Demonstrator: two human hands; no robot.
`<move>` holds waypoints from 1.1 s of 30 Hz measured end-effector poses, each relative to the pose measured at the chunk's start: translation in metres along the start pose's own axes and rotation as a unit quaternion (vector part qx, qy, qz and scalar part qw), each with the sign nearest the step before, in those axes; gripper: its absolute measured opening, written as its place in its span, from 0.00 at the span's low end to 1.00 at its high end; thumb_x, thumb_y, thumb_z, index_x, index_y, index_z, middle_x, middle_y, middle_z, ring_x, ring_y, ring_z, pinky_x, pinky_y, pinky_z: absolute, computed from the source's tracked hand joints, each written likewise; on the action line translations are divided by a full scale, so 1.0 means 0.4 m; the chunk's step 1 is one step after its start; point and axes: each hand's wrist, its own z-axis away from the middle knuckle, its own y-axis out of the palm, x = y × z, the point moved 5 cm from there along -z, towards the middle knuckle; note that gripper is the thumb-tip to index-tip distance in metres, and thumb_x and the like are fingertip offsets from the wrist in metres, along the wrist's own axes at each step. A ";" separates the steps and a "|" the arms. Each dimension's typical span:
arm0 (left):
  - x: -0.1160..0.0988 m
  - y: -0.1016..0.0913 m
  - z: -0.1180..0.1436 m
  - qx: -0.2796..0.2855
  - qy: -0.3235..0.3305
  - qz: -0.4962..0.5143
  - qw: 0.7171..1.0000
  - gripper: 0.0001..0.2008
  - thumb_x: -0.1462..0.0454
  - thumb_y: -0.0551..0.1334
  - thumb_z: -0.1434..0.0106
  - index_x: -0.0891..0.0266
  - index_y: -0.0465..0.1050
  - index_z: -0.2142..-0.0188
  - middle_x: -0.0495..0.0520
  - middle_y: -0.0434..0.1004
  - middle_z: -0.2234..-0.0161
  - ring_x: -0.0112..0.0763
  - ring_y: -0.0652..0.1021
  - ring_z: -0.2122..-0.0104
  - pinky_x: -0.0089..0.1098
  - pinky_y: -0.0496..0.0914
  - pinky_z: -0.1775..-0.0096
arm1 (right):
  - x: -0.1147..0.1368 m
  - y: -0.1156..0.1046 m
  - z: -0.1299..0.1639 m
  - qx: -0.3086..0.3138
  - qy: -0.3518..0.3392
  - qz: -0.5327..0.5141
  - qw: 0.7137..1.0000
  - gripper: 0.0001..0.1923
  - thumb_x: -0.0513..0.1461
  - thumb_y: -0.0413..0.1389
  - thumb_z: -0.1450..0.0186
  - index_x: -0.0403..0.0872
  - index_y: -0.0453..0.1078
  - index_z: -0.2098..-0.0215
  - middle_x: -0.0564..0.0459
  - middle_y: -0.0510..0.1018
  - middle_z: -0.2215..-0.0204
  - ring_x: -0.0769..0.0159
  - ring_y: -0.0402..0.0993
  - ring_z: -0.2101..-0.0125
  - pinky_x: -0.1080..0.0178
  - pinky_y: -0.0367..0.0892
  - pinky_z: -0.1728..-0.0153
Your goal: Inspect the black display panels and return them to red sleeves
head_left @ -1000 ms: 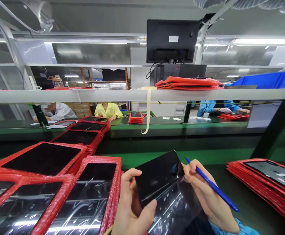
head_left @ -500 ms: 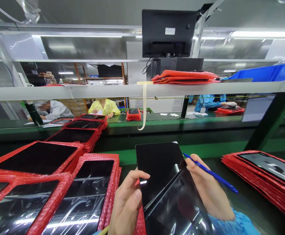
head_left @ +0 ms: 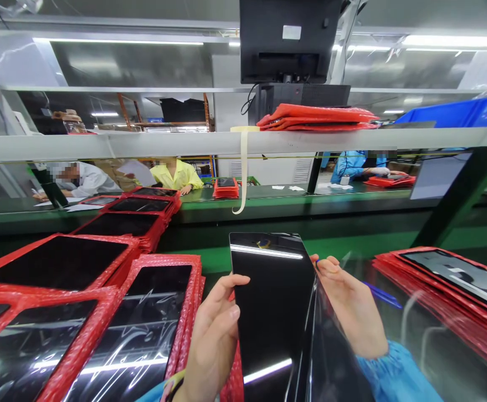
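Note:
A glossy black tablet screen panel stands tilted up in front of me, ceiling lights reflected on its face. My left hand grips its left edge, index finger over the front and thumb beside it. At the panel's right edge, my right hand is closed, thumb and fingers pinching the edge of a clear protective film. The film hangs to the right of the panel, its lower part still beside the glass. A blue pen also sits in my right hand, partly hidden behind it.
Stacked screens in red bubble-wrap sleeves fill the left side. Another red stack lies at right. Above runs a white shelf rail with a dangling tape strip and a monitor. Several people work across the bench.
The clear film has been pulled rightward off most of the panel's face, and now spreads over the right side. My right hand has moved slightly right; the left keeps its hold.

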 end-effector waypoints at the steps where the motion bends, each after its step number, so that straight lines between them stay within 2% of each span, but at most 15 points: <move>1: 0.001 -0.001 -0.002 -0.004 -0.001 0.003 1.000 0.15 0.61 0.62 0.43 0.59 0.76 0.56 0.52 0.70 0.67 0.33 0.70 0.63 0.33 0.62 0.53 | -0.007 -0.001 -0.001 -0.015 0.036 -0.018 0.999 0.11 0.33 0.60 0.54 0.51 0.64 0.75 0.59 0.73 0.77 0.62 0.78 0.63 0.55 0.68 0.45; 3: 0.003 -0.002 -0.005 -0.014 -0.007 0.008 1.000 0.16 0.61 0.62 0.43 0.59 0.76 0.55 0.54 0.73 0.60 0.38 0.70 0.54 0.36 0.60 0.48 | -0.015 0.001 -0.001 -0.045 0.083 -0.045 0.995 0.14 0.32 0.62 0.57 0.51 0.64 0.75 0.61 0.72 0.78 0.65 0.78 0.62 0.61 0.67 0.44; 6: 0.002 0.002 -0.007 -0.026 0.006 0.002 1.000 0.16 0.60 0.62 0.43 0.57 0.77 0.54 0.54 0.75 0.53 0.42 0.65 0.43 0.38 0.51 0.40 | -0.020 0.000 0.001 -0.077 0.090 -0.046 0.992 0.18 0.31 0.63 0.60 0.51 0.65 0.73 0.64 0.72 0.81 0.69 0.79 0.65 0.68 0.70 0.49; 10: -0.006 0.010 -0.008 -0.039 0.046 -0.028 0.998 0.16 0.59 0.60 0.40 0.52 0.77 0.53 0.46 0.72 0.43 0.35 0.58 0.36 0.33 0.43 0.37 | -0.034 -0.009 0.006 -0.101 0.075 -0.009 0.992 0.21 0.32 0.66 0.56 0.52 0.68 0.66 0.64 0.80 0.75 0.73 0.79 0.67 0.74 0.71 0.57; 13: 0.003 0.010 -0.010 -0.038 0.036 -0.049 0.997 0.19 0.58 0.60 0.38 0.47 0.72 0.47 0.41 0.64 0.38 0.30 0.53 0.35 0.31 0.42 0.36 | -0.037 -0.001 0.010 -0.075 0.052 0.012 0.996 0.22 0.32 0.68 0.55 0.53 0.68 0.65 0.63 0.82 0.70 0.69 0.78 0.59 0.71 0.69 0.53; 15: 0.017 0.000 -0.012 -0.051 0.014 -0.069 0.996 0.25 0.57 0.60 0.38 0.43 0.63 0.41 0.38 0.56 0.35 0.29 0.50 0.34 0.31 0.45 0.37 | -0.035 0.014 0.013 -0.028 0.023 0.024 0.999 0.23 0.33 0.68 0.53 0.55 0.68 0.63 0.60 0.82 0.58 0.64 0.72 0.48 0.64 0.63 0.45; 17: 0.035 -0.019 -0.015 -0.077 -0.016 -0.110 0.991 0.34 0.57 0.62 0.40 0.41 0.52 0.36 0.36 0.48 0.33 0.30 0.48 0.33 0.31 0.48 0.37 | -0.036 0.028 0.021 0.021 -0.005 0.043 0.999 0.23 0.35 0.67 0.50 0.56 0.66 0.59 0.58 0.73 0.44 0.62 0.63 0.40 0.58 0.54 0.38; 19: 0.057 -0.043 -0.017 -0.105 -0.050 -0.153 0.981 0.40 0.59 0.64 0.42 0.43 0.46 0.34 0.37 0.43 0.32 0.31 0.46 0.33 0.32 0.49 0.37 | -0.045 0.032 0.031 0.047 -0.020 0.064 0.997 0.22 0.37 0.66 0.46 0.57 0.65 0.57 0.55 0.66 0.38 0.61 0.57 0.37 0.54 0.48 0.36; 21: 0.081 -0.064 -0.018 -0.124 -0.085 -0.168 0.974 0.40 0.62 0.64 0.42 0.49 0.47 0.34 0.41 0.46 0.32 0.32 0.48 0.34 0.32 0.50 0.37 | -0.061 0.021 0.039 0.052 -0.019 0.080 0.995 0.19 0.40 0.64 0.44 0.56 0.65 0.56 0.53 0.66 0.38 0.60 0.56 0.36 0.53 0.47 0.36; 25: 0.129 -0.100 -0.014 -0.146 -0.141 -0.166 0.965 0.31 0.61 0.59 0.38 0.62 0.56 0.36 0.52 0.54 0.34 0.36 0.56 0.35 0.34 0.56 0.39 | -0.087 -0.039 0.028 0.075 -0.038 0.155 0.984 0.14 0.44 0.60 0.38 0.56 0.64 0.56 0.50 0.67 0.39 0.56 0.57 0.37 0.50 0.53 0.38; 28: 0.159 -0.134 -0.001 -0.182 -0.155 -0.193 0.952 0.30 0.59 0.55 0.35 0.64 0.53 0.36 0.55 0.51 0.33 0.36 0.53 0.35 0.36 0.50 0.37 | -0.103 -0.134 -0.015 0.062 -0.060 0.228 0.970 0.14 0.47 0.60 0.39 0.53 0.66 0.58 0.47 0.73 0.44 0.53 0.62 0.40 0.50 0.56 0.39; 30: 0.182 -0.157 0.007 -0.198 -0.163 -0.208 0.944 0.30 0.59 0.54 0.34 0.64 0.51 0.35 0.55 0.48 0.32 0.36 0.50 0.34 0.37 0.46 0.36 | -0.127 -0.203 -0.050 0.057 -0.044 0.257 0.964 0.16 0.48 0.63 0.42 0.50 0.68 0.60 0.44 0.79 0.52 0.50 0.70 0.45 0.48 0.59 0.42; 33: 0.226 -0.186 0.013 -0.195 -0.173 -0.219 0.940 0.30 0.59 0.53 0.34 0.64 0.50 0.35 0.55 0.47 0.32 0.36 0.47 0.34 0.37 0.44 0.36 | -0.179 -0.279 -0.093 0.065 -0.006 0.295 0.953 0.13 0.45 0.61 0.38 0.45 0.71 0.60 0.47 0.80 0.58 0.56 0.77 0.56 0.48 0.67 0.49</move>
